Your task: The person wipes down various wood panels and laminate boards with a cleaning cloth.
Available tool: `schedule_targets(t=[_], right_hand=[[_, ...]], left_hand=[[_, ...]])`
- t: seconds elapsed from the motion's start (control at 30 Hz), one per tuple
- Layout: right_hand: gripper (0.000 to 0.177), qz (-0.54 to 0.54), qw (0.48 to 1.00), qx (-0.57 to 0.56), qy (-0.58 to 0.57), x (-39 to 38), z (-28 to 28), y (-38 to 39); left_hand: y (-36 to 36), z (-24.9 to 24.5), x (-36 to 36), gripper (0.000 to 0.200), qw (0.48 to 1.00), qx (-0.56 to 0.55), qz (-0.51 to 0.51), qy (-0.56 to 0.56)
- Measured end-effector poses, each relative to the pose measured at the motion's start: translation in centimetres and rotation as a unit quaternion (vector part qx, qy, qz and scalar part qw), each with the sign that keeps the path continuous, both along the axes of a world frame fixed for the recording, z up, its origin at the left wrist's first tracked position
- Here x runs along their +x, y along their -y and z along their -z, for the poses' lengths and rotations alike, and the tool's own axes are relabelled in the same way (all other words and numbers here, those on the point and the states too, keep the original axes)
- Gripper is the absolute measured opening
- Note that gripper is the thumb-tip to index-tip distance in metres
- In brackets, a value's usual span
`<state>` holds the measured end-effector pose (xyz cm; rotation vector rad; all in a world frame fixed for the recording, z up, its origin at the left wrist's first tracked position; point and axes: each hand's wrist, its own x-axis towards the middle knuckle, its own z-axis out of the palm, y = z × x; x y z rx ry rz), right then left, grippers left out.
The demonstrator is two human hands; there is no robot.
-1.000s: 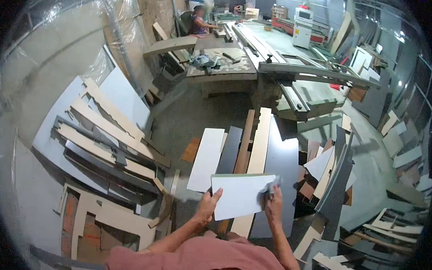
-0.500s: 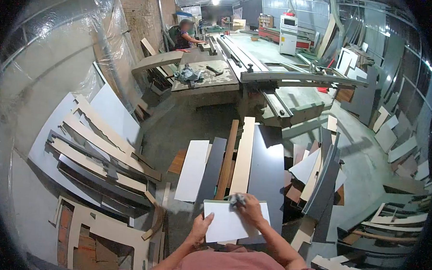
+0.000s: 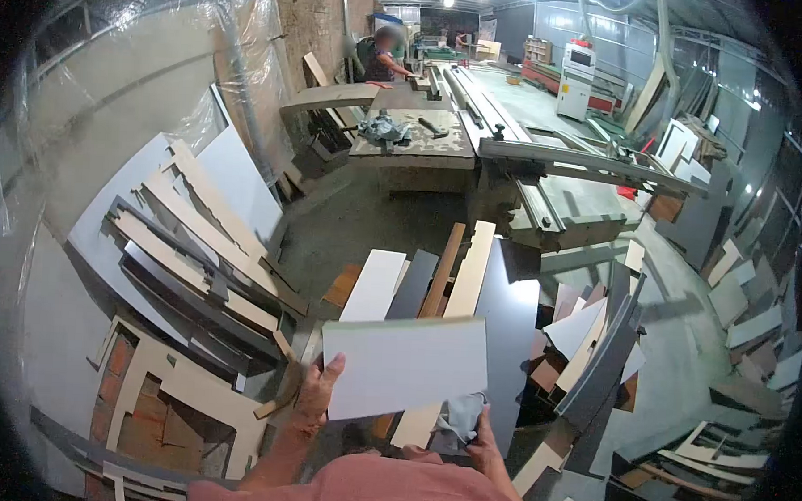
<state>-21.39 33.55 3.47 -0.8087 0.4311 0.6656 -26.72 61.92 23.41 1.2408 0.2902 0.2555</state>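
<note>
A white rectangular panel (image 3: 405, 367) is held up in front of my body, tilted toward me. My left hand (image 3: 317, 390) grips its left edge, thumb on the near face and fingers behind. Below the panel's lower right corner, my right hand (image 3: 484, 438) holds a crumpled grey cloth (image 3: 460, 420). Under and beyond the panel lie long boards: a white one (image 3: 374, 283), a dark grey one (image 3: 415, 287), a brown strip (image 3: 444, 268), a cream strip (image 3: 472, 271) and a wide grey panel (image 3: 508, 322).
Cut boards (image 3: 213, 260) lean at the left wall. Offcuts (image 3: 576, 330) are piled to the right. Ahead stands a sliding table saw (image 3: 593, 159) beside a worktable (image 3: 423, 144) bearing a hammer (image 3: 433, 127) and a rag (image 3: 386, 131). Another person (image 3: 387, 57) works at the back left.
The panel has risen and moved left in my left hand. My right hand, with the cloth, has come off its face and dropped to the lower right. The view has shifted.
</note>
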Motion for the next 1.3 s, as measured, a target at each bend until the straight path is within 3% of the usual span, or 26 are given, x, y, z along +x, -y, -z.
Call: schedule_targets(t=[0.03,0.13,0.17,0.2,0.23,0.27,0.3,0.37,0.4,0.43,0.5,0.53,0.57,0.63,0.67,0.7,0.73,0.77,0.8,0.83,0.9,0.93,1.0,1.1,1.23,1.3], right_hand=[[0.070,0.018,0.998,0.063,-0.007,-0.4,-1.2,-0.4],[0.075,0.011,0.992,0.128,-0.005,-0.3,-4.3,-1.5],[0.076,-0.004,0.985,0.171,-0.014,-0.2,-5.7,-1.8],[0.076,-0.004,0.985,0.170,-0.015,0.6,-5.0,-1.8],[0.079,-0.054,0.967,0.249,0.004,1.9,-3.6,-1.7],[0.083,-0.103,0.939,0.326,0.022,2.0,-7.1,-2.9],[0.087,-0.132,0.947,0.284,0.072,1.8,-11.0,-3.8],[0.087,-0.085,0.992,0.089,0.013,2.3,-8.9,-4.2],[0.077,-0.070,0.992,0.089,-0.064,1.7,-9.0,-4.6],[0.071,-0.095,0.989,0.012,-0.113,1.4,-8.2,-4.5],[0.065,-0.142,0.988,-0.058,0.002,-0.2,-7.3,-4.7],[0.058,-0.174,0.912,-0.132,0.348,-2.0,-4.9,-3.1],[0.058,-0.177,0.910,-0.133,0.350,-1.9,-3.0,-3.1],[0.053,-0.096,0.966,-0.071,0.229,-0.2,0.1,-3.9],[0.054,-0.024,0.999,0.028,-0.016,1.0,-4.2,-5.6],[0.052,-0.011,0.996,0.091,-0.018,1.9,-3.8,-5.3],[0.055,0.002,0.996,0.083,0.007,2.4,-4.5,-4.9],[0.058,0.017,0.997,0.076,0.030,2.9,-5.5,-4.6],[0.060,0.022,0.995,0.080,0.050,3.4,-5.9,-4.1],[0.060,0.023,0.989,0.084,0.115,3.2,-8.5,-4.0],[0.057,0.030,0.989,0.079,0.120,3.8,-9.0,-3.2],[0.057,0.030,0.989,0.078,0.119,3.6,-8.9,-3.2],[0.051,0.016,0.991,0.058,0.123,3.4,-8.7,-3.1],[0.045,0.009,0.989,-0.002,0.150,2.9,-6.4,-3.3],[0.043,-0.004,0.992,-0.010,0.129,2.0,-6.7,-3.7],[0.041,-0.014,0.991,-0.040,0.125,2.5,-3.4,-2.0]], left_hand=[[0.1,-0.7,0.2,0.035,1.000,-0.004,-0.002,0.000],[0.1,-1.4,0.1,0.037,0.971,0.238,-0.014,0.033],[0.2,-0.9,-0.2,0.034,0.894,0.440,-0.026,0.077],[0.4,-1.3,-0.4,0.032,0.891,0.446,0.043,0.073],[1.4,-3.1,-0.5,0.030,0.883,0.450,0.113,0.069],[1.5,-2.1,-0.2,0.032,0.832,0.508,0.169,0.149],[1.6,-0.6,0.1,0.034,0.767,0.558,0.222,0.227],[2.8,1.0,0.0,0.042,0.649,0.627,0.294,0.316],[3.1,0.6,-0.5,0.049,0.582,0.653,0.346,0.340],[2.9,0.8,-0.5,0.049,0.584,0.652,0.345,0.338],[2.4,1.7,0.1,0.053,0.511,0.663,0.464,0.292],[2.2,2.1,0.3,0.051,0.523,0.645,0.512,0.220],[1.5,2.6,0.5,0.051,0.525,0.646,0.508,0.220],[-0.3,3.3,0.6,0.060,0.478,0.770,0.326,0.270],[-0.5,1.2,0.1,0.077,0.487,0.816,0.260,0.172],[-1.1,1.5,0.1,0.077,0.484,0.817,0.261,0.173],[-1.8,2.6,0.1,0.085,0.652,0.730,0.171,0.110],[-2.4,4.0,0.2,0.093,0.789,0.608,0.074,0.041],[-2.9,6.3,0.5,0.097,0.900,0.431,0.059,0.011],[-2.2,6.5,0.3,0.093,0.995,0.024,0.079,-0.047],[-0.9,8.3,0.1,0.076,0.961,-0.233,0.150,-0.013],[0.0,9.4,0.5,0.076,0.960,-0.235,0.150,-0.014],[1.7,11.4,1.3,0.052,0.949,-0.283,0.133,-0.042],[3.6,7.1,1.6,0.036,0.949,-0.278,0.064,-0.138],[3.5,6.7,1.1,0.034,0.949,-0.299,0.058,-0.077],[3.2,7.1,1.2,0.036,0.951,-0.290,0.052,-0.088]])
